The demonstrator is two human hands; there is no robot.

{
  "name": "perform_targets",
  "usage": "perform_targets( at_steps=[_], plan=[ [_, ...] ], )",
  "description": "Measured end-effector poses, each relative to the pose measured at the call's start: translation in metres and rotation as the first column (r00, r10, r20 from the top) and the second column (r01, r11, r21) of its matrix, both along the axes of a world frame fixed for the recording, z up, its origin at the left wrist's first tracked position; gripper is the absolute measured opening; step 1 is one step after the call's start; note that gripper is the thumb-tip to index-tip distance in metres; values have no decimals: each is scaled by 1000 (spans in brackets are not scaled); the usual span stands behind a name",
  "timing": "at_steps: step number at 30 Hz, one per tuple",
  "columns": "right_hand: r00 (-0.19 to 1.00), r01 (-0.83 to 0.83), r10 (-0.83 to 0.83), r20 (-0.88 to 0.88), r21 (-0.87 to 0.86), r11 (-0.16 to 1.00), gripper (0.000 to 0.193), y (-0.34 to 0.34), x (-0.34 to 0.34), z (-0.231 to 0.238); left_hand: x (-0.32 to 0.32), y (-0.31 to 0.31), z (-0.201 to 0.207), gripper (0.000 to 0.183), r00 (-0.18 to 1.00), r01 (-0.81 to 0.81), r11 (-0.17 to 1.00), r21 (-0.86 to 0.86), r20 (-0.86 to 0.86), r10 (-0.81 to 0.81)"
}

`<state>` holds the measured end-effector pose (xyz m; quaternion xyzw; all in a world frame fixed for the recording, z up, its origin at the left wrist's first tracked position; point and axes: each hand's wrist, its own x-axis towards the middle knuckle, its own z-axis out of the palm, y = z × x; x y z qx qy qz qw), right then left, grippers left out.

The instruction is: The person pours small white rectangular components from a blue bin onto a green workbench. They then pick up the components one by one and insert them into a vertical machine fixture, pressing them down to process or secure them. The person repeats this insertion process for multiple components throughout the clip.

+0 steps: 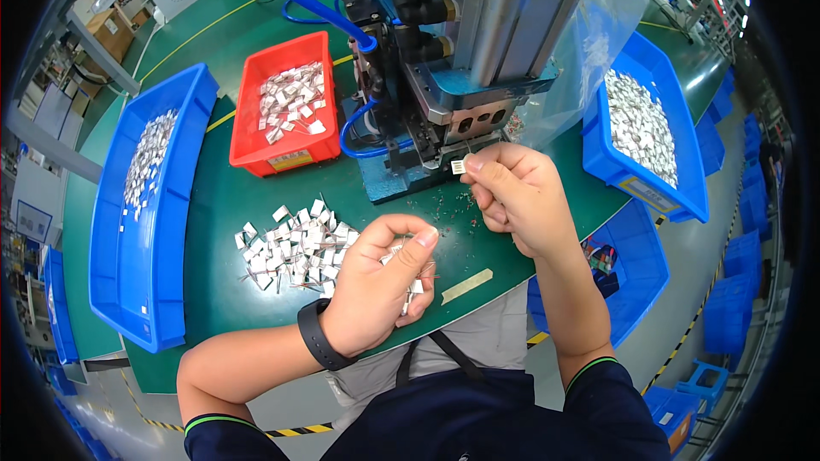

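The small white part (458,167), flat and boxy with dark slots, sits before the metal press (504,81), pinched between thumb and forefinger of the right hand (525,196). The left hand (376,290) curls around several wired white pieces (417,286). The tabletop (224,213) is green; beyond, grey floor (683,273) carries black-and-yellow tape (299,431).

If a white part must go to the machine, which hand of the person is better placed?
Probably the right hand: it pinches one white part close to the machine, while the left hand cups several white parts farther away, near the pile.
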<state>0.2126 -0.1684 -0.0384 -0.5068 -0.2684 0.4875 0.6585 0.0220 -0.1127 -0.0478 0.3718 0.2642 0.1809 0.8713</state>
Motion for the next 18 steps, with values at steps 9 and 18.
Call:
perform_targets(
  at_steps=[9,18],
  plan=[
    [998,-4,3,-58,-17,1000,17,4,3,-1,0,0,2,16,1000,0,1000,0,-21,0],
    [998,-5,5,-58,7,1000,17,4,4,-3,2,-1,3,15,999,-2,1000,2,-32,2]
  ],
)
